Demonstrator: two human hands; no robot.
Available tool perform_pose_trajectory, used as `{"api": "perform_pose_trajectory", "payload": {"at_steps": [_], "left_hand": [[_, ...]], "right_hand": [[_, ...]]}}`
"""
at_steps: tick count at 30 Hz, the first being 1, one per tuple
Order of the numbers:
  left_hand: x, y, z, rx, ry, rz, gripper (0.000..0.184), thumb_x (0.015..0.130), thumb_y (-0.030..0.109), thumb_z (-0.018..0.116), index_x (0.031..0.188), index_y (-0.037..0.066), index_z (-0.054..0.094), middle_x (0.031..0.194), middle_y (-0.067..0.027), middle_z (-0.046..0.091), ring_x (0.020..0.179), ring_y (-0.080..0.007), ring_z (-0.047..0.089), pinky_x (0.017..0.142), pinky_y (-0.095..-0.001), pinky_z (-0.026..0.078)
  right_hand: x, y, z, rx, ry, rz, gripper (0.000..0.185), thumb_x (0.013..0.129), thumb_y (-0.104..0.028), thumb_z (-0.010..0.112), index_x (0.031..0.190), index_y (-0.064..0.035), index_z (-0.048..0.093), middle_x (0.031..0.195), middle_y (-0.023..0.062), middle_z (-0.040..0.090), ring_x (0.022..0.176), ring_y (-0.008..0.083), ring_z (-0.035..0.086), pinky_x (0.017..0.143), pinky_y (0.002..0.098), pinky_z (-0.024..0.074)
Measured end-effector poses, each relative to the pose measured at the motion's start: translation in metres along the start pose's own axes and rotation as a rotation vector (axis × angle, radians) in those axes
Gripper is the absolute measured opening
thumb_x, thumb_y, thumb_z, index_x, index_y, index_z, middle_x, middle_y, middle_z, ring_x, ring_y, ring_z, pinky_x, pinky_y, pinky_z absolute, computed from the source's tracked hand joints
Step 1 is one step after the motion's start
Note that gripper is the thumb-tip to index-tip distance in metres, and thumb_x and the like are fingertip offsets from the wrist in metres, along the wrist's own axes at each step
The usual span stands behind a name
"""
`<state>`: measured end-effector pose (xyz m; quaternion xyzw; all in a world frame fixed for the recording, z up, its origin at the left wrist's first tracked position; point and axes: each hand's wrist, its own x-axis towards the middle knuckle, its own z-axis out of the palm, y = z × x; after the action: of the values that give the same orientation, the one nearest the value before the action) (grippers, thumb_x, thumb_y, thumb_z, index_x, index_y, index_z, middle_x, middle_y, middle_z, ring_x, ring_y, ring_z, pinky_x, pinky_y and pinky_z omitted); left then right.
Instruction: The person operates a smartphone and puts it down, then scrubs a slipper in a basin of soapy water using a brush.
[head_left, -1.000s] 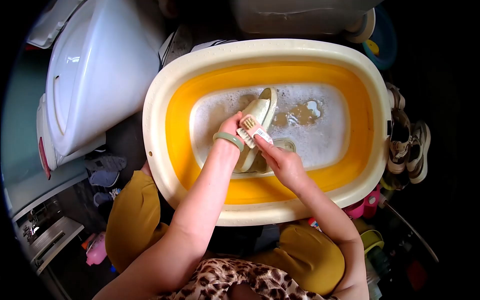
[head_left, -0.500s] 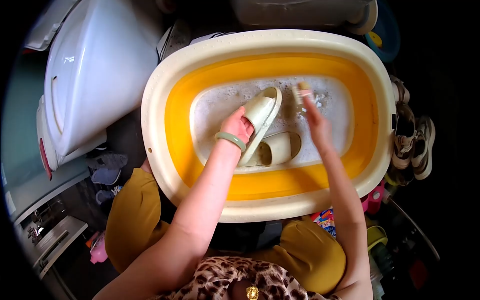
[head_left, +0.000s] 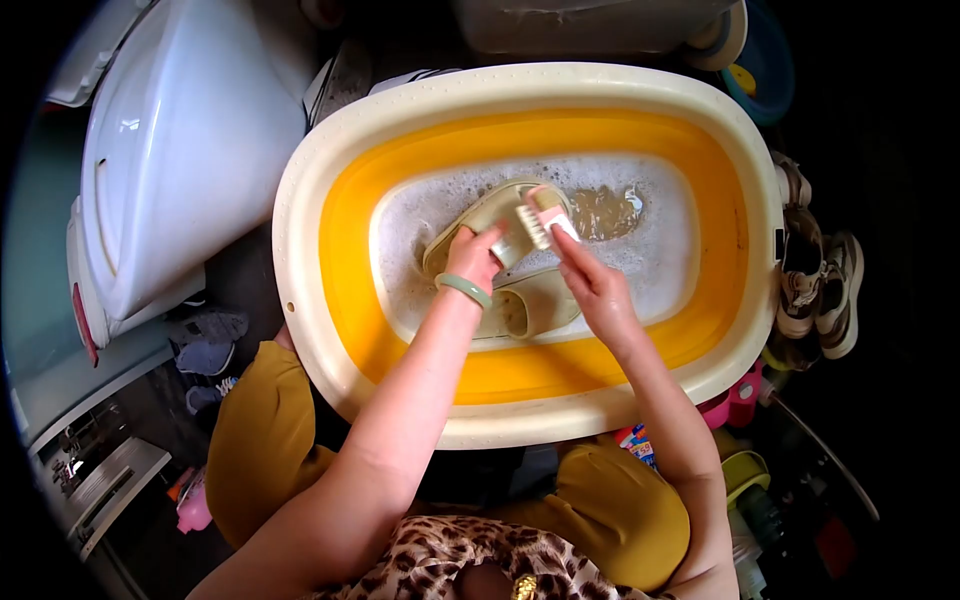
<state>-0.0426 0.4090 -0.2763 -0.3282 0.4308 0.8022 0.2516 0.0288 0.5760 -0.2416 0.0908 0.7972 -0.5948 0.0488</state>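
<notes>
Pale-green slide sandal [head_left: 484,212] at left hand's [head_left: 474,257] fingertips, fingers bent, gripping near edge; likely light, flexible, soap-slick, strap [head_left: 517,246] surest hold. Right hand's [head_left: 597,288] fingers closed round pink-backed scrub brush [head_left: 547,213], just right of left fingertips.

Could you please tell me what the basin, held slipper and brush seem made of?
Basin: probably plastic, given the soft sheen on its smooth rim.
Held slipper: perhaps foam or rubber, looking thick, smooth and wet.
Brush: likely smooth plastic, by its solid pink body; the pale bristles could be nylon.
</notes>
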Motion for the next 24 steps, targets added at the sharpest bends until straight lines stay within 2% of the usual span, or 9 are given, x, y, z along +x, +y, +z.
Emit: {"api": "perform_pose_trajectory", "payload": {"at_steps": [2, 5, 8, 11, 13, 16, 19, 22, 24], "left_hand": [[-0.001, -0.01, 0.006, 0.082, -0.002, 0.041, 0.033, 0.086, 0.006, 0.056, 0.118, 0.006, 0.049, 0.113, -0.0066, 0.057, 0.101, -0.0197, 0.058, 0.083, -0.0337, 0.049], [-0.005, -0.024, 0.004, 0.192, -0.021, 0.092, 0.032, 0.087, 0.003, 0.055, 0.118, 0.005, 0.049, 0.115, -0.0051, 0.057, 0.101, -0.0157, 0.056, 0.084, -0.03, 0.047], [-0.004, -0.037, 0.0, 0.361, -0.086, 0.297, 0.03, 0.086, 0.003, 0.056, 0.116, 0.002, 0.051, 0.109, -0.0025, 0.059, 0.094, -0.0115, 0.055, 0.08, -0.0261, 0.045], [0.003, -0.037, -0.006, 0.71, 0.049, 0.156, 0.026, 0.086, 0.003, 0.056, 0.112, 0.002, 0.055, 0.104, -0.0031, 0.062, 0.091, -0.0131, 0.057, 0.08, -0.0265, 0.045], [0.0, -0.042, -0.009, 0.849, 0.0, 0.392, 0.025, 0.086, 0.003, 0.057, 0.11, -0.001, 0.055, 0.101, -0.0052, 0.063, 0.09, -0.011, 0.056, 0.081, -0.026, 0.045], [0.0, -0.049, -0.013, 0.748, -0.111, 0.455, 0.026, 0.085, 0.002, 0.058, 0.11, -0.001, 0.055, 0.101, -0.0047, 0.063, 0.091, -0.0102, 0.056, 0.081, -0.0251, 0.045], [-0.001, -0.056, -0.011, 0.836, -0.007, 0.559, 0.023, 0.082, 0.009, 0.06, 0.104, 0.002, 0.057, 0.095, -0.0178, 0.065, 0.085, -0.0281, 0.064, 0.074, -0.0353, 0.048], [-0.005, -0.05, -0.008, -0.341, -0.255, 0.153, 0.017, 0.09, 0.013, 0.049, 0.094, -0.001, 0.057, 0.082, -0.0011, 0.056, 0.072, -0.0147, 0.051, 0.07, -0.0324, 0.045], [-0.002, -0.049, -0.009, 0.606, 0.011, 0.504, 0.015, 0.086, 0.011, 0.055, 0.096, -0.001, 0.057, 0.086, -0.0131, 0.063, 0.076, -0.0267, 0.06, 0.069, -0.0353, 0.047]], "right_hand": [[0.008, -0.006, 0.005, -0.318, -0.186, -0.048, 0.041, 0.088, -0.016, 0.058, 0.127, -0.0257, 0.052, 0.1, 0.0178, 0.063, 0.079, 0.0305, 0.064, 0.07, 0.0337, 0.0499], [0.027, 0.008, 0.015, -0.307, -0.051, -0.107, 0.04, 0.087, -0.018, 0.057, 0.126, -0.0272, 0.052, 0.089, 0.0193, 0.062, 0.074, 0.0379, 0.059, 0.065, 0.0393, 0.0491], [0.028, 0.009, 0.009, -0.314, -0.049, -0.047, 0.041, 0.087, -0.016, 0.055, 0.126, -0.0265, 0.052, 0.085, 0.0202, 0.062, 0.073, 0.0379, 0.06, 0.064, 0.0417, 0.0489], [0.006, -0.018, 0.019, -0.334, -0.161, -0.123, 0.041, 0.085, -0.015, 0.058, 0.124, -0.0264, 0.054, 0.087, 0.0219, 0.061, 0.072, 0.0379, 0.061, 0.065, 0.0423, 0.0494], [0.012, -0.007, 0.017, -0.227, -0.082, -0.153, 0.039, 0.086, -0.015, 0.057, 0.124, -0.0243, 0.055, 0.091, 0.021, 0.061, 0.076, 0.0374, 0.061, 0.066, 0.0415, 0.0495], [0.031, 0.001, -0.006, -0.241, -0.051, 0.148, 0.039, 0.089, -0.01, 0.055, 0.127, -0.0177, 0.053, 0.111, 0.0159, 0.061, 0.096, 0.0257, 0.064, 0.08, 0.0309, 0.0483], [0.013, -0.031, 0.017, -0.212, -0.183, -0.067, 0.038, 0.088, -0.011, 0.056, 0.126, -0.0184, 0.054, 0.107, 0.0172, 0.061, 0.093, 0.0291, 0.064, 0.078, 0.0321, 0.049], [0.016, -0.044, 0.037, -0.344, -0.184, -0.058, 0.036, 0.087, -0.019, 0.057, 0.123, -0.0252, 0.055, 0.089, 0.0202, 0.061, 0.078, 0.0363, 0.061, 0.068, 0.0402, 0.0488], [0.025, -0.02, 0.031, -0.315, -0.07, -0.103, 0.034, 0.088, -0.025, 0.056, 0.121, -0.0298, 0.056, 0.076, 0.0209, 0.061, 0.067, 0.0386, 0.059, 0.061, 0.0447, 0.0483]]}}
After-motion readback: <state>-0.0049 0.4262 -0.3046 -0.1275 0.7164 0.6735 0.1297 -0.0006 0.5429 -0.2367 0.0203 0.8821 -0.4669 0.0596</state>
